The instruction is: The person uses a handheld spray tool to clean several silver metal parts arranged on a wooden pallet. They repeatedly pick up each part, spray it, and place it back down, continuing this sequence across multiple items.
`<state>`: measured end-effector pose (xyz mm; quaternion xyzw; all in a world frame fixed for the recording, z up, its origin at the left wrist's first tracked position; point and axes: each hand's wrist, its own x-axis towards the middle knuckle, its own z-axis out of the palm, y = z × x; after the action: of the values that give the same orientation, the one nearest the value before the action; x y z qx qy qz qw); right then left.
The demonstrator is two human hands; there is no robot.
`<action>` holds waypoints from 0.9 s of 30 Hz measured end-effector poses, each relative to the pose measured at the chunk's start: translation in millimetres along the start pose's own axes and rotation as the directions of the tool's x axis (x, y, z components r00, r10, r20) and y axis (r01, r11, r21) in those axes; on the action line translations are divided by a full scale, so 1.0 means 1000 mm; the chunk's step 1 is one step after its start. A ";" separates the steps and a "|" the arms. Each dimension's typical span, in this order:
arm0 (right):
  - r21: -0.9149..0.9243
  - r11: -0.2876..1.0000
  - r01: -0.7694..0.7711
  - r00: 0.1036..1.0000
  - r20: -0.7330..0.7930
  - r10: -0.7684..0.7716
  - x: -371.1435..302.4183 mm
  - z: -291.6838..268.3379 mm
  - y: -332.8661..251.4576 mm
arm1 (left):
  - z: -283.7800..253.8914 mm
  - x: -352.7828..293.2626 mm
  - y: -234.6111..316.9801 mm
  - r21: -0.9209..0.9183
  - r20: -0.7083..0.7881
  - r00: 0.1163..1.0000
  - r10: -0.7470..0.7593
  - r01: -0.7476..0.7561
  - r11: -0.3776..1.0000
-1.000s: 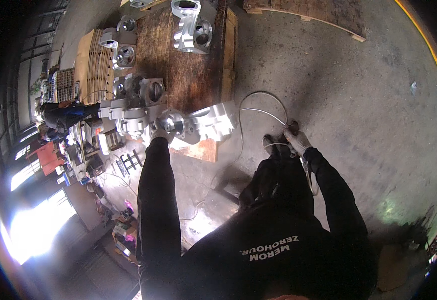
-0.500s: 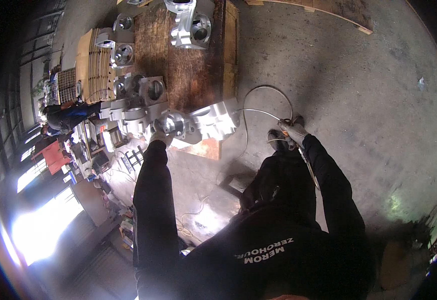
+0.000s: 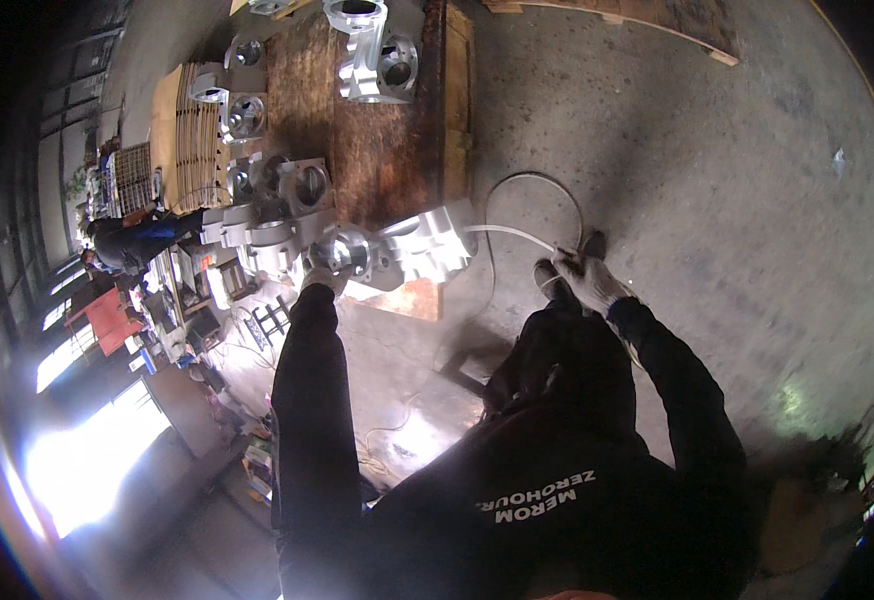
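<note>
My left hand (image 3: 319, 277), in a pale glove, rests against a shiny metal valve casting (image 3: 349, 252) at the near edge of a wooden pallet (image 3: 387, 150). Another bright casting (image 3: 427, 243) lies just right of it. My right hand (image 3: 587, 283), also gloved, is closed around a thin white hose (image 3: 517, 236). The hose runs from that hand left to the bright casting and loops over the concrete floor. My shoes show just left of the right hand.
Several more metal castings (image 3: 372, 50) stand on the pallet and on a slatted pallet (image 3: 192, 130) to the left. A person in dark blue (image 3: 137, 240) bends at far left. Benches, red cloth and cluttered parts fill the left side. Wooden boards (image 3: 657, 20) lie at the top.
The view has shifted, so the pallet sits lower in the frame. My left hand has reached forward onto the casting. My right hand keeps its hold on the hose.
</note>
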<state>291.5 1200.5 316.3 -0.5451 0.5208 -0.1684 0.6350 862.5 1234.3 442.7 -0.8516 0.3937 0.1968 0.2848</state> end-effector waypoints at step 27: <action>-0.136 0.990 0.035 0.996 0.084 -0.024 0.006 -0.031 -0.007 | -0.035 -0.023 0.044 -0.130 0.198 0.979 -0.051 0.078 0.988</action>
<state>270.1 1177.2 324.1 -0.6018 0.4964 -0.1189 0.6143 818.4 1201.5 468.0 -0.8583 0.3215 0.2961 0.2688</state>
